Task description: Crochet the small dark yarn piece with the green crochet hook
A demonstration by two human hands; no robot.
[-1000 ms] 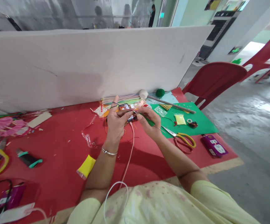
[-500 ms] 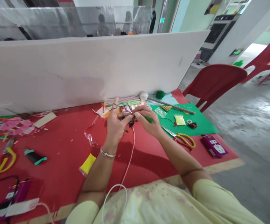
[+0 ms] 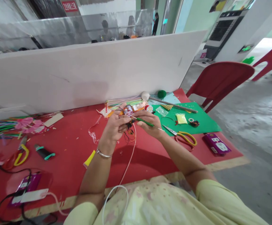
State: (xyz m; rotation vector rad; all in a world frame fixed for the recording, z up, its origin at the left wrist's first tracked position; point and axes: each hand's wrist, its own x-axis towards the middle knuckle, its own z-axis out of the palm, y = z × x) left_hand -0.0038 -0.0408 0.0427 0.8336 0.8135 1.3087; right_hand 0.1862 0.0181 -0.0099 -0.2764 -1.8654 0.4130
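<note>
Both hands meet above the red table [image 3: 74,156]. A green-handled tool with a thin metal shaft [image 3: 145,122] lies in my right hand [image 3: 150,123], its tip pointing at the left fingers. My left hand [image 3: 117,125] is closed around a small dark piece [image 3: 129,124], partly hidden by the fingers. Just behind the hands sits a small item with a picture-like surface [image 3: 128,110]. Thin orange and dark strands [image 3: 130,135] show below the fingers. A pale cable [image 3: 132,153] runs from there toward my body.
Scissors [image 3: 185,137], a yellow packet [image 3: 181,118] and a grey rod [image 3: 173,104] lie on the right. More scissors [image 3: 22,153], a black-and-teal tool [image 3: 44,152] and a power strip [image 3: 31,196] are left. A white panel [image 3: 91,75] stands behind.
The view has shifted slightly. My left hand's raised index finger has come down toward the piece. The green tool now shows along my right palm, its shaft reaching past the wrist side.
</note>
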